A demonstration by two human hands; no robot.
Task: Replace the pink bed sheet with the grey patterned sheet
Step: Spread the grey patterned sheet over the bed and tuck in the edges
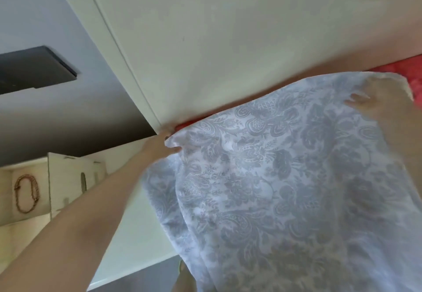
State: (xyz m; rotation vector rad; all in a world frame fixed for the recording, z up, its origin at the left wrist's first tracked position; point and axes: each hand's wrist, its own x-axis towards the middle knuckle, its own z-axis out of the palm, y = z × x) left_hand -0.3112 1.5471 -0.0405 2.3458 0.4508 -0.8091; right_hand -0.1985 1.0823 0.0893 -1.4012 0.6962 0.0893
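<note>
1. Head view: the grey patterned sheet [285, 177] lies draped over the near part of the bed. Its far edge is close to the white panel [228, 40] and its near side hangs down toward the floor.
2. The pink sheet [408, 72] shows as a strip beyond that far edge, at the right and again by the left corner, so it seems to be on the bed underneath.
3. The left hand [159, 145] pinches the grey sheet's far left corner, fingers curled onto the cloth, right at the panel's lower edge.
4. The right hand [376, 102] is at the far right corner, thumb pointing left. Blur and cloth hide its fingers, so I cannot tell whether they grasp or merely press.
5. Risk: laying grey over pink would leave the swap undone, since the pink one has to come off.
6. Risk: the hanging weight could drag the corners back if either hand lets go.
7. Off to the left stands a white box [75, 177], with a rope loop [24, 196] beside it.
</note>
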